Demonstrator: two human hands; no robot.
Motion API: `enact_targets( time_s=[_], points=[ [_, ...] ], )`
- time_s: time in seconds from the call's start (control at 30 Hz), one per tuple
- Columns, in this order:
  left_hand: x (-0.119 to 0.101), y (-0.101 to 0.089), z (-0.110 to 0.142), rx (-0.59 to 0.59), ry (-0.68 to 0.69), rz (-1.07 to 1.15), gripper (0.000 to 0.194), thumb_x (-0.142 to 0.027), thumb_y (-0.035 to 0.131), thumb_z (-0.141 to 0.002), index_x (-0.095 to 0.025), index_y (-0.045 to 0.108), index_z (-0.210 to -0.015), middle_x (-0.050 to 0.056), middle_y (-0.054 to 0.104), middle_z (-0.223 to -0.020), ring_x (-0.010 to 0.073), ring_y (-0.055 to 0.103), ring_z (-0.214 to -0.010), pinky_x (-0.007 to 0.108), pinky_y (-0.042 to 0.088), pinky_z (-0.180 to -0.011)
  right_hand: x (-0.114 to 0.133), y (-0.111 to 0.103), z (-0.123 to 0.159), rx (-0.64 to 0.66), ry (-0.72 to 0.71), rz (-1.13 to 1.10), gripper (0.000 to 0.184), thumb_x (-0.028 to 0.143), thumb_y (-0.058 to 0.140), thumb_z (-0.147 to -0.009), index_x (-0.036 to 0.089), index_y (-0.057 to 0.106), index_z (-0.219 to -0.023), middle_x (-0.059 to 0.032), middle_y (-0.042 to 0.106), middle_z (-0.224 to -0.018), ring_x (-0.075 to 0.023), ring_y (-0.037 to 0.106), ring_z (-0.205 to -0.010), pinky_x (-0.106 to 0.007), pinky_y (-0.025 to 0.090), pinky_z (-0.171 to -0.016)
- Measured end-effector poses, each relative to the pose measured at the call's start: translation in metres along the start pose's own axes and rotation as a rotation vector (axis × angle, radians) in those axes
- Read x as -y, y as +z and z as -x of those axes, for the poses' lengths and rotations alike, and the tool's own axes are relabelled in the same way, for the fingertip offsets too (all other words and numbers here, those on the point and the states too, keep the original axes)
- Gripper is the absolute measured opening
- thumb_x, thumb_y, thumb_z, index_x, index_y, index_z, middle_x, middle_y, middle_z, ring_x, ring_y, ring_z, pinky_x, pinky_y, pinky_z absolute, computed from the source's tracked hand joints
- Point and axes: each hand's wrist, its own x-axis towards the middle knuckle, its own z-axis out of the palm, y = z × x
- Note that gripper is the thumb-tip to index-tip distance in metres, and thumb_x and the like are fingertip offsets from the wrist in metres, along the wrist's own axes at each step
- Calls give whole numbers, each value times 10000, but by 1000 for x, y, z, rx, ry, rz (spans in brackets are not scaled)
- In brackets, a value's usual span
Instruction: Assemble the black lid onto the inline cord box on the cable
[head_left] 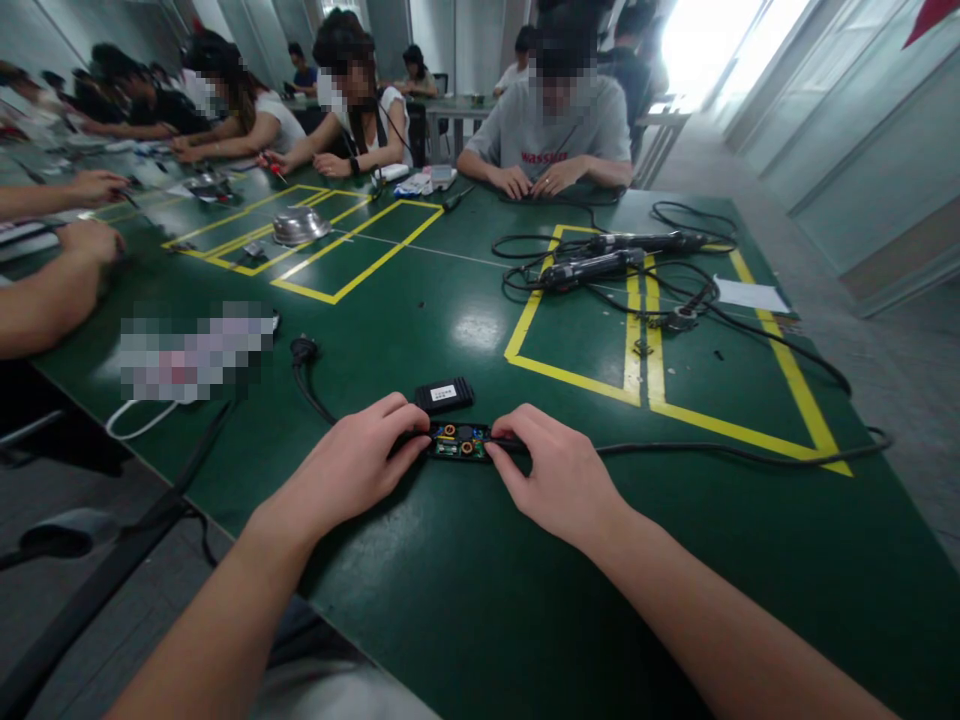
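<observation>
In front of me on the green table lies a small open black case with a circuit board [459, 442], on which copper-wound coils show. My left hand [367, 455] pinches its left end between thumb and fingers, where a black cord enters. At the opposite end, my right hand [551, 470] is closed on the case and the cable [675, 449] that leaves it. Just beyond the board rests a black case cover [445, 394] with a white label. A black plug [304, 350] sits at the end of the cord running toward my left hand.
Two black electric screwdrivers [592, 268] with tangled cords lie inside yellow tape lines on the right. A metal bowl [300, 226] is farther left. A blurred-out item [195, 352] lies near the left edge. Several people sit around the table; a co-worker's arms [64, 270] reach in at left.
</observation>
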Motion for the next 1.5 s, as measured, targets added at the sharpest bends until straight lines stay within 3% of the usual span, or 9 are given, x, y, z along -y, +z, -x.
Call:
enact_targets(
  time_s=[0.3, 0.6, 1.0, 1.5],
  points=[
    [2, -1, -2, -127, 58, 45, 128, -281, 628, -1085, -224, 742, -1087, 45, 726, -1048, 193, 718, -872, 300, 537, -763, 1, -2, 0, -68, -68, -7, 100, 214, 610, -1066, 210, 709, -1074, -74, 747, -1003, -230, 744, -878, -359, 605, -761],
    [2, -4, -2, -96, 85, 114, 171, -216, 586, -1061, -209, 754, -1029, 55, 736, -1038, 186, 735, -884, 294, 557, -791, -1, -4, -1, -97, -74, -67, 139, 167, 562, -1041, 219, 657, -955, -60, 725, -911, -193, 686, -760, -324, 543, -662],
    [0, -8, -2, -187, 104, 94, 190, -237, 610, -1052, -191, 793, -1036, 63, 766, -1015, 183, 752, -855, 290, 574, -786, 0, -5, -1, -82, -46, -113, 135, 176, 557, -1047, 221, 667, -983, -62, 735, -941, -193, 694, -795, -316, 531, -640],
    [6, -5, -3, -99, 91, 41, 227, -276, 617, -1087, -225, 837, -1067, 73, 757, -1011, 221, 728, -910, 345, 588, -819, 0, -3, -1, -33, 67, -75, 132, 176, 590, -998, 250, 593, -888, -40, 711, -899, -200, 669, -776, -333, 519, -669]
  ],
)
